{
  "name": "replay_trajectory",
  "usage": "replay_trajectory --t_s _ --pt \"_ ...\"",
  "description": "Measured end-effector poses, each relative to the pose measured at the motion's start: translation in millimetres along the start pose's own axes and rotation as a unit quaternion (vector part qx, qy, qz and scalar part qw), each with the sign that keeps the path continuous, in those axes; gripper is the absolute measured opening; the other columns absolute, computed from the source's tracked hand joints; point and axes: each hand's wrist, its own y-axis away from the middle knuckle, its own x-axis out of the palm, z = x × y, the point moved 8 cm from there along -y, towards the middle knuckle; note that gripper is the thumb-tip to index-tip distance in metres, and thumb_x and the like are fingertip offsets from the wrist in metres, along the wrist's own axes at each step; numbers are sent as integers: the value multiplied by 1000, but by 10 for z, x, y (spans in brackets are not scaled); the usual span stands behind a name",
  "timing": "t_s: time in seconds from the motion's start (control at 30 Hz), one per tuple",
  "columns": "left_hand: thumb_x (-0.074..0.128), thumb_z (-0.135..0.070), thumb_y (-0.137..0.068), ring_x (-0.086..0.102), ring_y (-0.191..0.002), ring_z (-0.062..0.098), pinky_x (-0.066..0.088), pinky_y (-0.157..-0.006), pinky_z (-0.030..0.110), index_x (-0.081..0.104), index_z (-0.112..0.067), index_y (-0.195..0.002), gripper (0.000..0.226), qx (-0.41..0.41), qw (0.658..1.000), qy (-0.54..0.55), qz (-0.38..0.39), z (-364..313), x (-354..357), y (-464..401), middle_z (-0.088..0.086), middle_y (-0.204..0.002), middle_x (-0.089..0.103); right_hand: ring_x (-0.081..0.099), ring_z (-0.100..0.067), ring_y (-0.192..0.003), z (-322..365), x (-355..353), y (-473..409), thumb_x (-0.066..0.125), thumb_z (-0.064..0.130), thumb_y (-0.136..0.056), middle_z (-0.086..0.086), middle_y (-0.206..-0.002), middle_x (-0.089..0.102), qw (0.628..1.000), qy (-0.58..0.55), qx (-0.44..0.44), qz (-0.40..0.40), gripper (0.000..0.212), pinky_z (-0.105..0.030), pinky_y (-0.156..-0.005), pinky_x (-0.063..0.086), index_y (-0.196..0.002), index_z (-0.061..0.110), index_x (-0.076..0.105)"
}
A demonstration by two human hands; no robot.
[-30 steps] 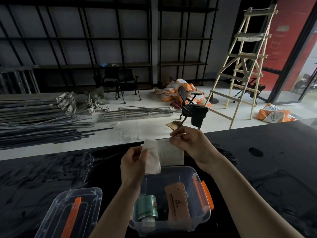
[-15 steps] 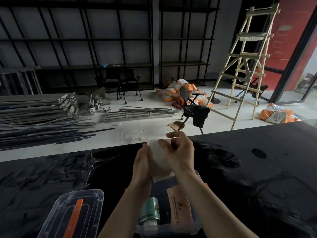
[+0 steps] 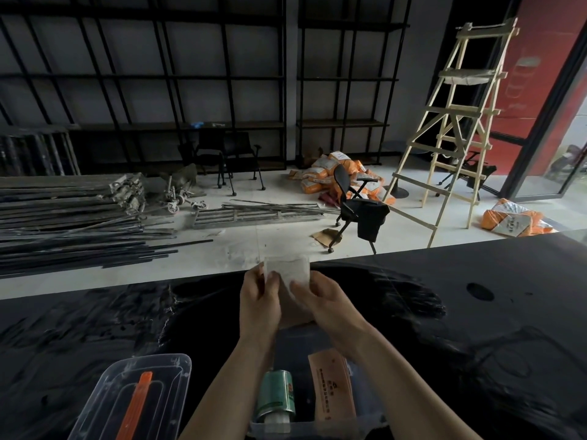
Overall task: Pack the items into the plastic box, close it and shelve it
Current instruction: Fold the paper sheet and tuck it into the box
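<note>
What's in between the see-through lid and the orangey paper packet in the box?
In the head view, the person's left forearm crosses there, and beside it a green can lies on its side in the plastic box, between the lid and the orange packet.

Green can (image 3: 275, 396), pale-orange printed packet (image 3: 330, 384), orange-handled clear lid (image 3: 136, 398), seemingly white pouch (image 3: 287, 270), black table (image 3: 476, 296).

Left hand (image 3: 259, 301) and right hand (image 3: 330, 304) raised together, fingers pinched; forearms converge, apparently touching.
</note>
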Motion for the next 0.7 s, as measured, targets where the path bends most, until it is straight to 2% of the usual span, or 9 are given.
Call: replay_trajectory --t_s 0.07,0.23,0.3,0.37,0.43,0.5,0.57,0.63,0.7 --pt "50 -24 -104 65 -111 25 53 -96 44 56 -16 -127 25 15 999 -40 15 -16 59 19 6 -117 68 67 -21 -83 33 24 -9 59 21 -98 -6 -89 72 999 32 -30 -30 10 -38 -74 54 -99 14 66" --pt "43 -38 -105 67 -112 22 53 -100 48 41 -21 -144 42 -1 996 -19 89 93 202 142 7 -126 67 69 -13 -79 48 20 7 55 21 -101 -7 -90 72 995 -21 -41 -92 13 -30 -68 57 -100 8 60" --pt "41 -39 -106 70 -109 17 58 -92 38 43 -23 -142 40 13 993 -11 115 116 231 161 4 -123 69 73 -17 -85 25 46 23 58 28 -100 -10 -95 72 994 -45 -37 -97 21 -30 -70 59 -103 7 57" --pt "40 -39 -106 71 -106 9 57 -80 20 50 -23 -135 35 17 989 -2 145 107 277 218 3 -120 72 74 -21 -91 -2 45 20 60 31 -99 -13 -99 74 993 -50 -29 -100 23 -31 -73 61 -107 10 59" --pt "39 -41 -105 70 -109 9 55 -82 15 54 -24 -131 34 0 988 -5 155 99 276 239 3 -123 71 75 -22 -93 -10 33 11 60 24 -98 -12 -101 76 994 -60 -22 -91 17 -34 -79 62 -111 13 64" --pt "42 -46 -103 67 -116 17 54 -99 32 43 -28 -147 47 -17 992 -5 125 72 169 171 5 -132 65 75 -29 -94 -2 -4 2 61 16 -96 -17 -101 77 995 -48 -26 -83 16 -43 -81 61 -110 11 68" --pt "48 -46 -102 64 -117 25 50 -104 49 28 -37 -155 58 -7 992 -22 122 1 101 83 8 -131 62 75 -31 -88 1 -37 6 63 14 -95 -21 -98 76 995 -45 -40 -75 14 -44 -75 61 -106 7 70" --pt "55 -31 -102 63 -117 21 50 -104 49 43 -33 -147 47 50 986 -70 141 -127 132 86 4 -128 64 74 -31 -87 -29 -39 14 66 19 -95 -21 -98 76 996 -46 -42 -70 13 -44 -75 61 -103 9 71" --pt "58 -18 -100 65 -113 15 52 -102 47 63 -24 -128 29 95 984 -107 107 -197 115 83 -1 -121 69 74 -27 -87 -69 -5 14 68 26 -93 -15 -98 77 997 -40 -29 -62 16 -42 -78 60 -103 14 70"
